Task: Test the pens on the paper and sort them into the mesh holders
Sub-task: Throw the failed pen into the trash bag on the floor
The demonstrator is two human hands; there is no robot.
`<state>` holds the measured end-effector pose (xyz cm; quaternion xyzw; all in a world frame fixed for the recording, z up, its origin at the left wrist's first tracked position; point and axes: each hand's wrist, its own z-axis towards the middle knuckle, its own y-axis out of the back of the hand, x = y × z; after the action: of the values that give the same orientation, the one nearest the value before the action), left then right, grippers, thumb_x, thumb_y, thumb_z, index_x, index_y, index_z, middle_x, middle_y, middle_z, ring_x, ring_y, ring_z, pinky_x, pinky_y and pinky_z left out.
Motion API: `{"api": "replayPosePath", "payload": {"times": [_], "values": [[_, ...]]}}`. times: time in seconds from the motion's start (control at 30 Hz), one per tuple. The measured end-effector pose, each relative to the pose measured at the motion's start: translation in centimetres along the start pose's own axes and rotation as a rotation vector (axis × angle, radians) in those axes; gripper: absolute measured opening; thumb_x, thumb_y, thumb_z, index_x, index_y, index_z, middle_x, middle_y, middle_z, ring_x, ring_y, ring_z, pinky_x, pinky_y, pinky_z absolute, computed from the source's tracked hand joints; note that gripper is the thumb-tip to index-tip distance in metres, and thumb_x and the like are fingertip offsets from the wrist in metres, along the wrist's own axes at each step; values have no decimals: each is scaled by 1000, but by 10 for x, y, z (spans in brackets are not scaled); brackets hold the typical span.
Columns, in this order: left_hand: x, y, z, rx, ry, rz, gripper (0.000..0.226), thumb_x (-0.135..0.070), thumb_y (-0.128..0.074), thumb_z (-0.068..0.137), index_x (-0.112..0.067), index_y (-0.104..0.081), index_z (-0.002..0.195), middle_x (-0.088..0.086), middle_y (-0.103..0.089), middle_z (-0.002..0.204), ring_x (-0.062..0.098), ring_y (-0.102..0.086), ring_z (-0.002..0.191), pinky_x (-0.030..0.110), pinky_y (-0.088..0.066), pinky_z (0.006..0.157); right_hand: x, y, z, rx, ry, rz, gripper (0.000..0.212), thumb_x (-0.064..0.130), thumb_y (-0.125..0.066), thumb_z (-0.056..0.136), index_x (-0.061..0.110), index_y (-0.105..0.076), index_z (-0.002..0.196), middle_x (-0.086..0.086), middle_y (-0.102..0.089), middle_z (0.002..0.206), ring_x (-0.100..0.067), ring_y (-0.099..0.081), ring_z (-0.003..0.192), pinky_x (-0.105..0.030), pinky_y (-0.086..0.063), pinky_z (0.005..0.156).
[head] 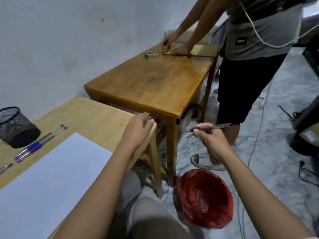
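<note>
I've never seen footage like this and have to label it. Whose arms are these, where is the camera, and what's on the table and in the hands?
There is no machine: the one picture comes from a camera worn on a person's head, looking down at their own arms. The left hand is at the corner of the light table, fingers loosely bent, holding nothing. The right hand grips a dark pen out past the table; a red-lined bin stands on the floor nearby. On the table lie a white paper sheet, a few blue pens and a black mesh holder. Another person stands at the darker table beyond.
</note>
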<state>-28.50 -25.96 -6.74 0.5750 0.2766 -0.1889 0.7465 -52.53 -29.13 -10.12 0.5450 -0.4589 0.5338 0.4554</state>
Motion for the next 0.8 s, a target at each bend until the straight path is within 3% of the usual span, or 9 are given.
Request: {"api": "replayPosePath", "payload": {"times": [0.07, 0.13, 0.2, 0.3, 0.43, 0.6, 0.8], "values": [[11, -10, 6, 75, 13, 223, 54, -38, -35, 98, -12, -30, 145, 8, -27, 154, 21, -22, 143, 36, -21, 115, -44, 13, -8, -79, -69, -34, 6, 1, -58, 87, 2, -59, 93, -4, -60, 87, -6, -57, 82, -11, -47, 72], [15, -16, 12, 148, 24, 376, 57, -41, -23, 100, -13, -16, 149, 7, -10, 159, 20, -7, 147, 39, -10, 118, -89, 22, -19, -134, -151, -80, 9, -4, -54, 88, -1, -54, 96, -7, -55, 82, -9, -52, 74, -9, -46, 64], [16, -19, 17, 179, 42, 439, 58, -42, -17, 100, -14, -10, 150, 5, -3, 159, 19, -1, 147, 40, -6, 119, -134, 29, -26, -149, -288, -166, 11, -6, -52, 88, 5, -49, 87, -3, -47, 72, -12, -46, 67, -18, -43, 66], [18, -22, 18, 161, 44, 455, 58, -43, -16, 99, -16, -9, 150, 3, -3, 160, 17, 0, 147, 40, -5, 118, -194, 37, -35, -146, -522, -340, 21, -4, -58, 82, 10, -44, 77, -4, -44, 66, -22, -46, 65, -33, -40, 66], [19, -25, 17, 133, 46, 451, 57, -44, -17, 99, -19, -11, 150, 0, -5, 160, 15, -1, 147, 38, -4, 118, -237, 40, -50, -111, -672, -556, 12, 8, -65, 75, 1, -63, 85, -14, -67, 78, -27, -61, 76, -29, -40, 68], [21, -28, 19, 98, 36, 460, 56, -43, -19, 99, -20, -15, 149, -1, -9, 159, 15, -4, 147, 38, -7, 118, -246, 43, -50, -138, -684, -692, 14, 5, -63, 77, -1, -64, 90, -23, -68, 94, -37, -62, 93, -27, -37, 72], [22, -29, 20, 86, 31, 467, 55, -43, -21, 99, -21, -17, 149, -1, -11, 159, 14, -5, 146, 38, -7, 118, -252, 53, -33, -186, -680, -680, 22, 10, -63, 79, -5, -67, 95, -25, -69, 95, -40, -62, 99, -33, -43, 82]]}}
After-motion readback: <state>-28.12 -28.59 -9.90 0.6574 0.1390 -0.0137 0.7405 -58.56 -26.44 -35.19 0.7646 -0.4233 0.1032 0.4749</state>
